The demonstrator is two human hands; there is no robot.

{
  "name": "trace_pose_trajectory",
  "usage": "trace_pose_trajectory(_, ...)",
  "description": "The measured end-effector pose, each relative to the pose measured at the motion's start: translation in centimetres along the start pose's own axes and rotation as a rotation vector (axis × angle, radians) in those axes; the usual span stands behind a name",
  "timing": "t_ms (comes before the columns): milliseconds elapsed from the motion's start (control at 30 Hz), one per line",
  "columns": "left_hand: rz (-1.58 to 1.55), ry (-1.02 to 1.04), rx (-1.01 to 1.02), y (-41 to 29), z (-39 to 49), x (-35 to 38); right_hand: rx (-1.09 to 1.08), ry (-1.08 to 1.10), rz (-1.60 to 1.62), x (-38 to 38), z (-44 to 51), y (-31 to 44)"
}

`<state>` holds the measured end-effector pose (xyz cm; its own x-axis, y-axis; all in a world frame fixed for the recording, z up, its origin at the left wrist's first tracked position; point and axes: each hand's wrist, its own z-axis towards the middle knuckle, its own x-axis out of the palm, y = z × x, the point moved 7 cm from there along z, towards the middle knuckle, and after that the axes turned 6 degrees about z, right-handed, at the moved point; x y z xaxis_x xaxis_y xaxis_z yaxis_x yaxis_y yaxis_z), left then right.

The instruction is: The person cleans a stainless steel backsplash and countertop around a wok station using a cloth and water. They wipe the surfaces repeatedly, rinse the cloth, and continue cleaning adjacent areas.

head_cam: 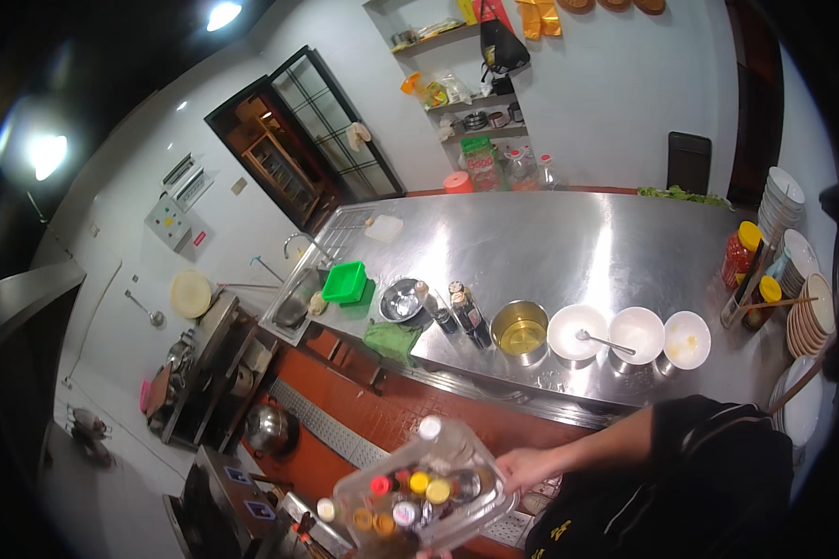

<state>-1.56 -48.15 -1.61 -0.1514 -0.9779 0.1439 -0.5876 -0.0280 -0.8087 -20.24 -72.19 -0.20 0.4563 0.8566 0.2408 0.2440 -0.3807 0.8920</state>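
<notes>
A clear plastic bin (472,458) full of capped condiment bottles is held out over the floor. My right hand (529,469) grips its right-hand rim. At the bottom edge of the picture, only the fingertips of my left hand (435,555) show, against the bin's lower side. Inside are a red cap (380,485), a yellow cap (419,481), a pale yellow lid (438,490) and two orange-brown caps. A white-capped bottle (430,428) stands at the upper corner. Slight blur hides the labels.
A steel counter (510,244) carries a green basket (345,282), a metal bowl (401,301), dark sauce bottles (467,311), a pot of yellowish liquid (521,337) and three white bowls, one with a spoon (605,342). Stacked bowls (814,314) stand right. A stove (234,492) is lower left.
</notes>
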Motion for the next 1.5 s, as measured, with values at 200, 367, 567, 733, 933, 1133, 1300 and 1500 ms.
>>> trace_pose_trajectory(200, 0.178, 0.412, 0.123, -10.0, 0.6, 20.7, -0.2, -0.284, 0.086, -9.5, -1.2, 9.0)
trace_pose_trajectory(367, 0.347, 0.718, 0.149, -12.6, -1.2, 36.4, -0.289, -0.613, 0.246, -17.3, -6.6, 15.9)
trace_pose_trajectory(567, 0.498, 1.048, -0.035, -7.6, -3.0, 54.1, -0.262, -0.903, 0.349, -26.5, -11.6, 19.6)
trace_pose_trajectory(733, 0.647, 1.176, -0.196, 2.2, -2.3, 64.7, -0.292, -1.078, 0.429, -35.8, -12.3, 16.2)
trace_pose_trajectory(933, 0.567, 0.972, -0.314, 14.5, -0.8, 70.0, -0.246, -1.073, 0.612, -44.3, -10.8, 8.6)
trace_pose_trajectory(1133, 0.79, 0.793, -0.317, 20.7, 2.1, 70.9, -0.071, -1.124, 0.794, -49.2, -9.0, 0.3)
trace_pose_trajectory(1300, 0.86, 0.734, -0.372, 25.1, 5.2, 71.1, 0.019, -1.141, 0.846, -50.9, -7.2, -3.7)
trace_pose_trajectory(1500, 1.913, 1.513, 0.916, 25.2, 5.3, 73.5, 0.468, -1.248, 0.225, -48.8, -7.1, -0.9)
